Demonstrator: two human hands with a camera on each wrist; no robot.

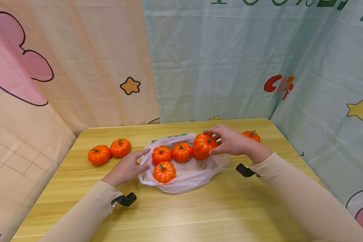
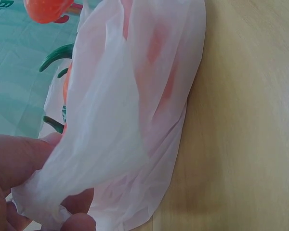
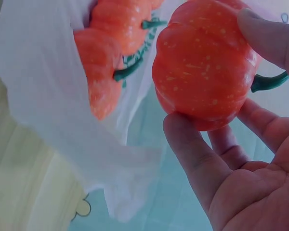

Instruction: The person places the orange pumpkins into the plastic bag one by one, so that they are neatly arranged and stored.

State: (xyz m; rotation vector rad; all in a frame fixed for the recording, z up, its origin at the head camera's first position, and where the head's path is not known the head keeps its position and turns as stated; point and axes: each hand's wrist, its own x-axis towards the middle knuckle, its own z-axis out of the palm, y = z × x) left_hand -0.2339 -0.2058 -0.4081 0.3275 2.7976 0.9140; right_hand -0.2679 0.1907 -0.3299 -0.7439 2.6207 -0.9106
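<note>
My right hand (image 1: pixel 233 140) grips a small orange pumpkin (image 1: pixel 204 147) with a green stem, fingers and thumb around its sides. The pumpkin is held over the right part of a pale plastic bag (image 1: pixel 184 185), which lies with its mouth spread. Several other pumpkins sit inside the bag, among them one at the front (image 1: pixel 164 172) and one in the middle (image 1: pixel 182 152). At the bag's left edge, my left hand (image 1: pixel 128 168) pinches the thin plastic (image 2: pixel 101 125) between thumb and fingers. The bag's film partly hides the pumpkins in the left wrist view.
Two pumpkins lie on the wooden table (image 1: pixel 199 218) left of the bag, one nearer (image 1: pixel 99 155) and one farther (image 1: pixel 120 148). Another pumpkin (image 1: pixel 252 135) is partly hidden behind my right hand. Printed cloth walls (image 1: pixel 211 67) stand behind and at both sides.
</note>
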